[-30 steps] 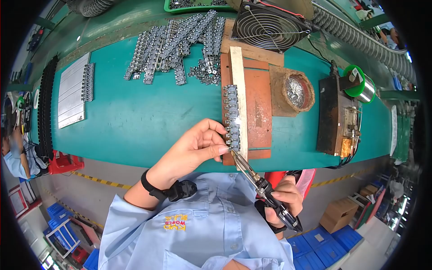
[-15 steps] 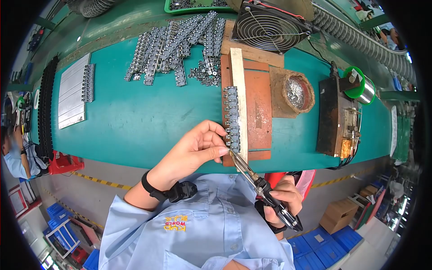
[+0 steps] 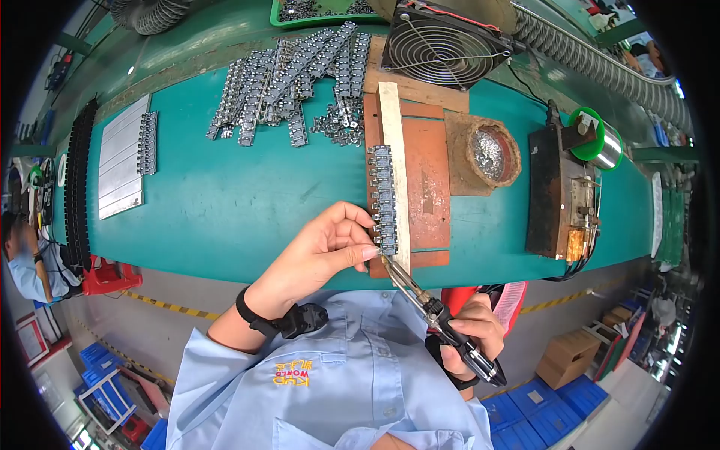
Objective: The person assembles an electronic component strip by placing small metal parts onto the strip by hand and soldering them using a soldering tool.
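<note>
A green-topped table (image 3: 225, 210) runs from left to right across the scene. At its left lie a long black rack (image 3: 77, 180) and a pale metal plate (image 3: 118, 169), with 1 short board strip (image 3: 148, 142) along the plate's right edge. Farther in, left of center, circuit board strips (image 3: 281, 82) are heaped beside a loose pile of small metal parts (image 3: 337, 126). A green tray (image 3: 286, 21) of small parts sits at the far side, and a black fan (image 3: 442, 51) stands to its right. Right of the reddish-brown board (image 3: 427, 195) are a round bowl (image 3: 512, 159) with silvery contents and a dark metal box (image 3: 544, 199), with a spool of solder (image 3: 611, 146) at its far end.

Beyond the table's near edge, yellow-and-black tape marks the gray floor (image 3: 202, 285). A red stool (image 3: 112, 279) and a seated person (image 3: 31, 277) are at the left; a cardboard box (image 3: 566, 356) and blue crates (image 3: 532, 401) are at the near right.

The circuit board row (image 3: 383, 199) lies on the reddish-brown board, along the left side of a pale wooden bar (image 3: 391, 120). The left hand (image 3: 334, 244) has its fingers curled and its thumb at the row's near end; whether its grip pinches a part cannot be told. The right hand (image 3: 476, 334) has its grip closed around the black handle of a soldering iron (image 3: 450, 330), its tip pointing at that same end, near the left thumb.
</note>
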A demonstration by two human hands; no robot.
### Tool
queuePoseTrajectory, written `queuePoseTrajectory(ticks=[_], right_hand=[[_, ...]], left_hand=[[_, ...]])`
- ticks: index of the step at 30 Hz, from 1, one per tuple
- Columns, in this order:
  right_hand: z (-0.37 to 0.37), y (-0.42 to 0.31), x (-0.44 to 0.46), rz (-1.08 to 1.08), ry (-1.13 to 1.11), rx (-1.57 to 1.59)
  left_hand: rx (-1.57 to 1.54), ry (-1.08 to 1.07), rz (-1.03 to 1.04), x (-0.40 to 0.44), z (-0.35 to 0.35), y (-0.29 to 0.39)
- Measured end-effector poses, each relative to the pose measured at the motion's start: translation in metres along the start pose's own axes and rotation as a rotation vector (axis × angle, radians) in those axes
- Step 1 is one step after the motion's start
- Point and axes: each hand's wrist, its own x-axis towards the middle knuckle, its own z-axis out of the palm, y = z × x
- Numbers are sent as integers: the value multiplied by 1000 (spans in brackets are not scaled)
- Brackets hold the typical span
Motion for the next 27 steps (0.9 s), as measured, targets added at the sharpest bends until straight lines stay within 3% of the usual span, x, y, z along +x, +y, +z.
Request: queuePoseTrajectory(ticks=[14,18,21,27], right_hand=[[-4,1,-1,14,-32,-14],[-4,7,-3,10,135,74],[8,5,4,298,442,47],[11,21,26,365,435,-193]], left_hand=[[-5,9,-2,0,1,0],[-5,8,6,-1,0,0],[11,10,0,0,1,1],[30,19,28,-3,2,1]])
